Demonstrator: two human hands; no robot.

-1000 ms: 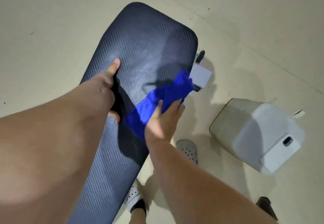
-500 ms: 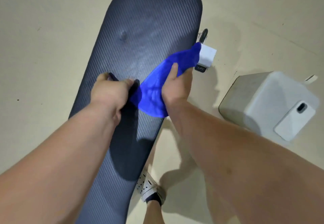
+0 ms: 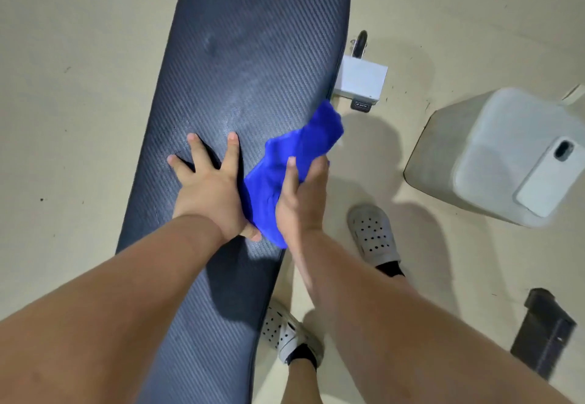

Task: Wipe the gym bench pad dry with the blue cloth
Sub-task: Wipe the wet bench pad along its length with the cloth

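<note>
The dark ribbed gym bench pad (image 3: 247, 55) runs from the top centre down to the bottom left. My left hand (image 3: 210, 187) lies flat on its middle with the fingers spread, holding nothing. The blue cloth (image 3: 294, 150) is bunched at the pad's right edge, partly hanging over it. My right hand (image 3: 302, 196) grips the cloth from the near side, thumb on top. The cloth's lower end sits between my two hands.
The bench's white foot with a small wheel (image 3: 362, 82) sticks out right of the pad. A pale stool (image 3: 493, 153) with a white phone (image 3: 546, 176) on it stands at the right. My two feet in perforated clogs (image 3: 372, 234) are beside the bench. A black object (image 3: 543, 334) is at lower right.
My left hand has gone from a closed grip beside the cloth to lying flat with spread fingers. The right hand and cloth have slid toward the pad's right edge. The camera view shifted.
</note>
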